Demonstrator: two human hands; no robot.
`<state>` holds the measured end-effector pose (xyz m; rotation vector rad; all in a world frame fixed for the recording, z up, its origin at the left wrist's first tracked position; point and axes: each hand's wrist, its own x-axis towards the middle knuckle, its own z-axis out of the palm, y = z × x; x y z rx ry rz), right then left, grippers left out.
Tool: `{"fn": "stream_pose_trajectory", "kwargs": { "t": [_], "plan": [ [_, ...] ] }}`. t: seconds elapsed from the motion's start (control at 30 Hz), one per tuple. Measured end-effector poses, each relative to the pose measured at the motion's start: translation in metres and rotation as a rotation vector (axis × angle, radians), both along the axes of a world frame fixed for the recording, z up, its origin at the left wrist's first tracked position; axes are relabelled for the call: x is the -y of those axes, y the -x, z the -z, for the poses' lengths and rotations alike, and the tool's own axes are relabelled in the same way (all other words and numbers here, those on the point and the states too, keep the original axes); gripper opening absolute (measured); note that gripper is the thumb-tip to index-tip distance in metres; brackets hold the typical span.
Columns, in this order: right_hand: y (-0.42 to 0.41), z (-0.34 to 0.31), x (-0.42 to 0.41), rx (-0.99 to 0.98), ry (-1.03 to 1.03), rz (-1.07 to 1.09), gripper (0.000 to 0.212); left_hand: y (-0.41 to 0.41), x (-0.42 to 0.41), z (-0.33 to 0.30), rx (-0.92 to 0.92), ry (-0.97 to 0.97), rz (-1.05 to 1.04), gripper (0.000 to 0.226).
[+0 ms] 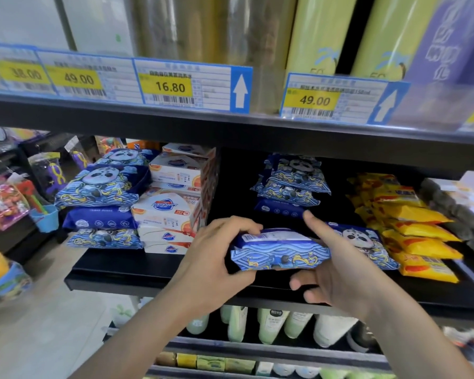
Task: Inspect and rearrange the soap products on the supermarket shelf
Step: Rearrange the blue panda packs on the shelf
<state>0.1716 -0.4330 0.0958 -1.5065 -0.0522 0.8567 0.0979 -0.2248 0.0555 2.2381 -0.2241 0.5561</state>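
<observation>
Both hands hold one blue soap pack (281, 248) in front of the middle shelf (153, 280), over the bare stretch between the two blue stacks. The left hand (216, 258) grips the pack's left end, thumb beneath and fingers curled over the top edge. The right hand (337, 269) supports the right part from below and behind, its forefinger straight and lying along the top towards the rear stack (290, 184); the other fingers curl under the pack.

The pack's long axis runs left to right, parallel to the shelf's front edge, with its narrow side turned to the viewer. A second pack with a panda face (364, 244) lies just behind the right hand. The rear stack stands beyond and slightly right of the held pack, nearer the right hand; the left stack (101, 198) lies well apart to the left, beside white and orange boxes (170, 212).

Legible writing: price tags (173, 87) on the upper shelf rail read 38.00, 49.00, 16.80 and 49.00, two with white up-arrows. The boxes carry a blue shield logo, possibly Safeguard; blur prevents certainty. A barcode shows on the held pack; its print is unreadable. Yellow packs (411, 231) lie to the right.
</observation>
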Motion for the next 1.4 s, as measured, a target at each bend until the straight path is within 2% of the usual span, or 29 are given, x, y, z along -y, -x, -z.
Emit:
{"fn": "stream_pose_trajectory", "kwargs": {
  "t": [0.07, 0.13, 0.27, 0.43, 0.53, 0.7, 0.8, 0.93, 1.1, 1.27, 1.4],
  "plan": [
    [0.001, 0.000, 0.002, 0.002, -0.007, 0.026, 0.050, -0.002, -0.002, 0.003, 0.054, -0.084, -0.009, 0.060],
    [0.002, 0.002, 0.003, 0.008, -0.005, 0.051, 0.041, -0.004, -0.004, 0.007, 0.071, -0.098, -0.005, 0.063],
    [0.001, 0.010, 0.006, -0.031, -0.038, 0.131, 0.053, -0.006, -0.004, 0.012, 0.085, -0.063, -0.022, 0.070],
    [0.002, 0.012, 0.012, -0.012, -0.081, 0.167, 0.061, -0.006, -0.005, 0.014, 0.010, 0.040, -0.079, 0.088],
    [0.003, 0.013, 0.014, 0.041, -0.097, 0.201, 0.063, -0.007, -0.003, 0.014, -0.043, 0.258, -0.084, 0.078],
    [-0.002, 0.017, 0.015, 0.084, -0.147, 0.235, 0.077, -0.007, 0.001, 0.012, -0.172, 0.403, -0.083, 0.054],
    [-0.005, 0.022, 0.016, 0.096, -0.230, 0.296, 0.067, -0.009, 0.002, 0.011, -0.338, 0.478, -0.071, 0.041],
    [0.000, 0.019, 0.015, 0.238, -0.205, 0.334, 0.046, -0.011, 0.005, 0.010, -0.434, 0.553, -0.092, 0.026],
    [0.004, 0.018, 0.014, 0.411, -0.193, 0.356, 0.049, -0.010, 0.006, -0.004, -0.565, 0.702, -0.126, 0.025],
    [0.005, 0.025, 0.012, 0.669, -0.130, 0.389, 0.056, -0.012, 0.008, -0.008, -0.648, 0.811, -0.128, 0.032],
    [0.009, 0.033, 0.010, 0.903, -0.042, 0.342, 0.056, -0.016, 0.009, -0.009, -0.727, 0.935, -0.110, 0.050]
  ]
}}
